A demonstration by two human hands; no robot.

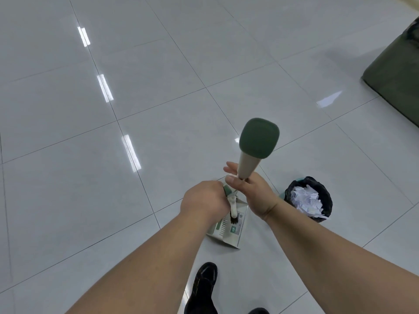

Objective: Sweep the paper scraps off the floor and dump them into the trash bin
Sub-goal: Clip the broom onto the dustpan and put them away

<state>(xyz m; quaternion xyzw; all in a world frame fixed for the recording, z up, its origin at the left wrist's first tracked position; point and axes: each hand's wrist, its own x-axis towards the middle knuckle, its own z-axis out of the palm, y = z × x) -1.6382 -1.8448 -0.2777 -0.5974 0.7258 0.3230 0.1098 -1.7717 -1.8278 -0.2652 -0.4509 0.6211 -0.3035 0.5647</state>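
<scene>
The floor (158, 87) tiles are gleaming, glossy and smooth, mirroring the ceiling lights. The long handle (259, 138) is showing a matt green cap over a smooth cream shaft, seemingly plastic. The brush handle (232, 206) and ribbed dustpan (226, 233) are looking like the same cream plastic. The black bin liner (327, 193) is shining thinly around crumpled white paper scraps (306, 200). The green seat (399, 71) is looking like matt cloth.

Lighting: bright, even, coming from overhead. Glare: three white bars are streaking the glossy floor (204, 53) on my left; another patch is flaring at right. Shadows: showing only faint and soft. Focus: the green handle cap (259, 138) nearest my eyes is blurring softly. Distortion: tile lines are bowing towards the edges.
</scene>
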